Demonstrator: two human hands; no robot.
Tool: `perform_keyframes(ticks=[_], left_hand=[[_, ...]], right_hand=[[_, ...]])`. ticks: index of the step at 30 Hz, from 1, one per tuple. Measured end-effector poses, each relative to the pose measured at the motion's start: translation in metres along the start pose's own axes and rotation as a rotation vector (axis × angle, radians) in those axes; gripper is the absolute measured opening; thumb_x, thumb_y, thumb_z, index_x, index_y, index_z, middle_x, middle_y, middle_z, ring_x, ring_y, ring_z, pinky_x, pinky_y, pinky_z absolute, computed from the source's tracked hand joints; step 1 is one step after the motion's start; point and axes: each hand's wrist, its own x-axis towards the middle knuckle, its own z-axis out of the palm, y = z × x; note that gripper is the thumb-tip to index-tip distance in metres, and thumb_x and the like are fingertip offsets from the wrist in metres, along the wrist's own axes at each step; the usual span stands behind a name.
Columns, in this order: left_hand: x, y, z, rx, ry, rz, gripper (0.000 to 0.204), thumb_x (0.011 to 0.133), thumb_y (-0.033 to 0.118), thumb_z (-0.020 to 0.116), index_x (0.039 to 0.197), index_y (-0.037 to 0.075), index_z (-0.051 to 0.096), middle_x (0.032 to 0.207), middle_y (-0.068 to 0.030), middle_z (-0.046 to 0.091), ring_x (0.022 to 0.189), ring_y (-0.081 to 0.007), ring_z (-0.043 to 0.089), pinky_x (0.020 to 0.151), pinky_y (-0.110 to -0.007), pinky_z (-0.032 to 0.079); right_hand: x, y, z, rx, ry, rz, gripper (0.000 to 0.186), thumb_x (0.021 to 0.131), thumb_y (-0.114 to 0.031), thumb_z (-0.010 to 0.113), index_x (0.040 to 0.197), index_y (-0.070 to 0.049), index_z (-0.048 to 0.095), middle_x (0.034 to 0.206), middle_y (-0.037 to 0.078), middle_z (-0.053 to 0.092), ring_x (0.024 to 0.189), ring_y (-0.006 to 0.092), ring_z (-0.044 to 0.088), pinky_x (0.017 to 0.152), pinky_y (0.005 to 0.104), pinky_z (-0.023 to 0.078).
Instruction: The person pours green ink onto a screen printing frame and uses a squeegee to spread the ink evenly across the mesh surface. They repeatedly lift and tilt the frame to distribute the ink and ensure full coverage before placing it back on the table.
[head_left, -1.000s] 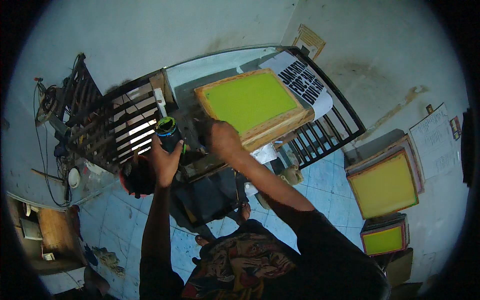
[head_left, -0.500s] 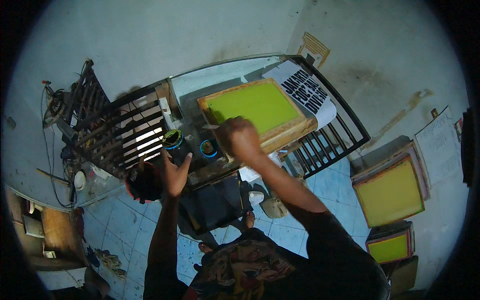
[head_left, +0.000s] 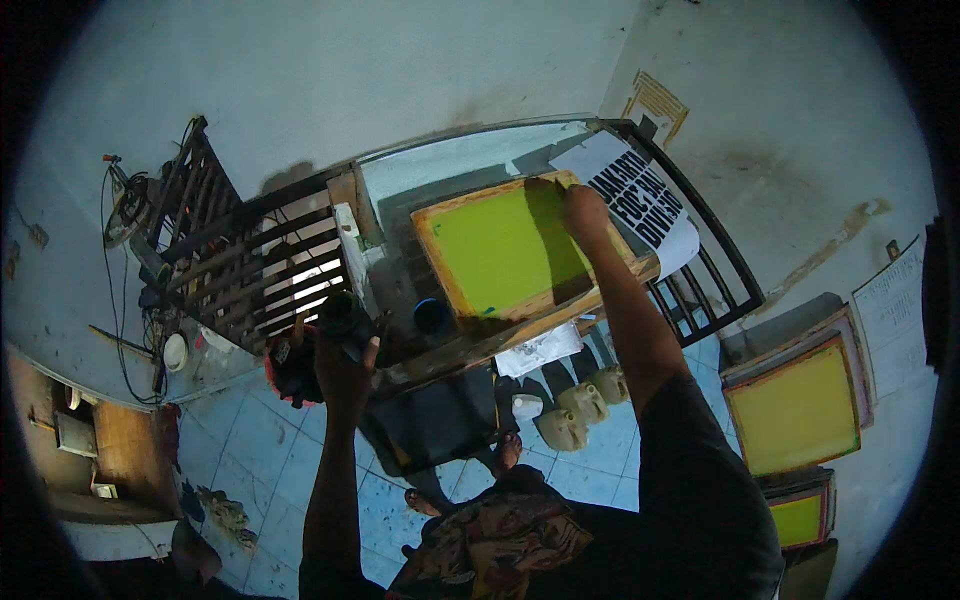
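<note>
My left hand (head_left: 345, 372) is wrapped around a dark cylindrical jar (head_left: 345, 318) at the near left edge of the table. A small blue-rimmed pot (head_left: 432, 316) stands to the right of it. Lying on the table is a wooden-framed screen (head_left: 490, 255) with bright yellow-green mesh. My right hand (head_left: 586, 212) is closed over its far right corner, and its shadow falls across the mesh. Whatever the fingers pinch there is hidden. Small dark spots mark the mesh's near edge.
A sheet with bold black lettering (head_left: 645, 205) lies beyond the screen. More framed screens (head_left: 795, 405) lean at the right wall. Under the table are pale jugs (head_left: 585, 405) and a black box-like thing (head_left: 430, 420). Dark slatted racks (head_left: 260, 265) flank the table.
My right hand has swept from the screen's near left side to its far right corner. My left hand has closed around the jar, which it only touched before. The view has shifted slightly.
</note>
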Motion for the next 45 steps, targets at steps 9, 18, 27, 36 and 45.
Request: perform_keyframes(ticks=[9,18,27,36,45], left_hand=[[0.007,-0.002,-0.013,-0.179,0.021,0.044,0.047,0.079,0.016,0.072,0.123,0.005,0.061,0.13,-0.0141,0.056,0.12,-0.0317,0.052,0.105,-0.041,0.037],[0.002,-0.035,0.0,0.017,0.025,0.091,0.051,0.076,0.016,0.078,0.118,0.0,0.055,0.106,-0.0159,0.064,0.095,-0.0293,0.064,0.085,-0.037,0.051],[0.034,0.003,0.007,-0.067,-0.009,0.199,0.069,0.077,0.011,0.077,0.137,0.003,0.045,0.121,-0.0164,0.06,0.108,-0.0269,0.06,0.091,-0.038,0.049],[0.149,-0.047,0.098,-0.139,-0.09,0.082,0.06,0.075,0.018,0.081,0.124,0.002,0.051,0.116,-0.0166,0.062,0.106,-0.0256,0.062,0.09,-0.038,0.049],[0.202,-0.097,0.161,0.248,-0.283,0.25,0.042,0.081,0.013,0.066,0.119,-0.001,0.055,0.113,-0.0181,0.059,0.11,-0.0305,0.055,0.097,-0.039,0.044]], right_hand=[[-0.054,-0.214,-0.021,0.31,-0.061,-0.242,0.017,0.082,-0.016,0.061,0.095,-0.009,0.069,0.084,0.02,0.067,0.078,0.0384,0.066,0.07,0.0458,0.055],[-0.145,-0.29,-0.115,0.717,0.195,-0.596,0.016,0.074,-0.008,0.063,0.088,-0.005,0.068,0.085,0.012,0.064,0.083,0.0323,0.062,0.074,0.0422,0.052],[-0.134,-0.182,-0.109,0.478,0.257,-0.627,0.022,0.07,-0.007,0.064,0.091,-0.005,0.07,0.086,0.012,0.062,0.084,0.0317,0.06,0.076,0.0429,0.049],[-0.159,0.001,-0.085,1.091,0.334,0.094,0.01,0.087,-0.006,0.068,0.096,-0.001,0.069,0.089,0.01,0.069,0.083,0.0204,0.064,0.074,0.0315,0.048],[-0.163,0.091,-0.056,1.673,0.152,0.656,0.024,0.092,-0.028,0.066,0.101,-0.005,0.069,0.091,0.002,0.069,0.081,0.0099,0.061,0.07,0.0251,0.045]])
